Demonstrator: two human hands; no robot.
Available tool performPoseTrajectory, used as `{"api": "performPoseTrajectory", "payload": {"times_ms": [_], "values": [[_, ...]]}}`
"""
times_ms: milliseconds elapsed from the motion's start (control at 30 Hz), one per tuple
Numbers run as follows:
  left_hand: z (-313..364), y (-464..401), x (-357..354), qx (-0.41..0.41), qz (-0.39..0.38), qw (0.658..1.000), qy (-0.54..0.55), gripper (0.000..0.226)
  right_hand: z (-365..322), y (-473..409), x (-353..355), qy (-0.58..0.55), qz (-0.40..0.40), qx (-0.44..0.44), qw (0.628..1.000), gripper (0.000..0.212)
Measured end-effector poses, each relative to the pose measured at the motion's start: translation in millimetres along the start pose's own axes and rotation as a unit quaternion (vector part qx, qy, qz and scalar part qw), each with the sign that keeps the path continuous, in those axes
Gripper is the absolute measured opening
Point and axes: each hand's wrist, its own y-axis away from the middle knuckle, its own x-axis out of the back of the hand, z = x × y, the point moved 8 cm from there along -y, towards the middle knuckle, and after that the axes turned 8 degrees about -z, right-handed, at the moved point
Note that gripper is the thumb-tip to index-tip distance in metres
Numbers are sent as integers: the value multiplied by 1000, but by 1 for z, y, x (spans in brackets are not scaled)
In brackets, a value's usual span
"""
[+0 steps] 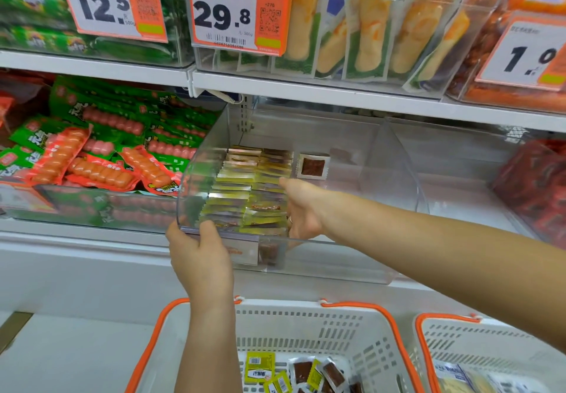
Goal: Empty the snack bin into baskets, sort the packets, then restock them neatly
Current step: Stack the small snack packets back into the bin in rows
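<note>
Two packet rows (254, 190) (touching right fingers (295, 224))

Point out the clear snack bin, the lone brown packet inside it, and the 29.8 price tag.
Clear snack bin (337, 258): head view, front wall.
Lone brown packet (312, 166): head view, its dark middle.
29.8 price tag (222, 17): head view, on the printed number.

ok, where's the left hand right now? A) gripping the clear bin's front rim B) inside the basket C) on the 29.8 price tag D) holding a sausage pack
A: the left hand curls over the front rim of the clear bin, above the basket.
</note>
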Motion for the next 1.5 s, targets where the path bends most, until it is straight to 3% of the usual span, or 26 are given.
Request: {"api": "performPoseTrajectory", "payload": {"times_ms": [67, 167, 267, 367, 667, 967, 1200, 1367, 1500], "values": [[-1, 0, 0, 1, -3, 1000, -1, 41, -1, 12, 5, 5, 7, 4, 1000, 66], [-1, 1, 1, 0, -11, 1000, -2, 39, -22, 24, 30, 33, 108, 81, 990, 63], [0, 1, 1, -6, -16, 1000, -2, 39, -62, 21, 51, 123, 194, 188, 955, 38], [0, 0, 1, -8, -12, 1000, -6, 39, -81, 16, 62, 156, 213, 203, 943, 13], [-5, -4, 0, -13, -8, 1000, -16, 41, -87, -6, 63, 143, 184, 181, 956, 27], [-9, -7, 0, -14, 1, 1000, -11, 36, -85, -17, 69, 176, 173, 163, 955, 23], [-8, -4, 0, -9, -3, 1000, 1, 36, -98, 19, 126, 125, 400, 221, 880, 24], [-5, -3, 0, -8, -4, 1000, 1, 35, -82, 1, 124, 72, 318, 203, 923, 31], [-5, -3, 0, -4, -1, 1000, -6, 33, -84, -3, 118, 111, 319, 189, 922, 29]]}}
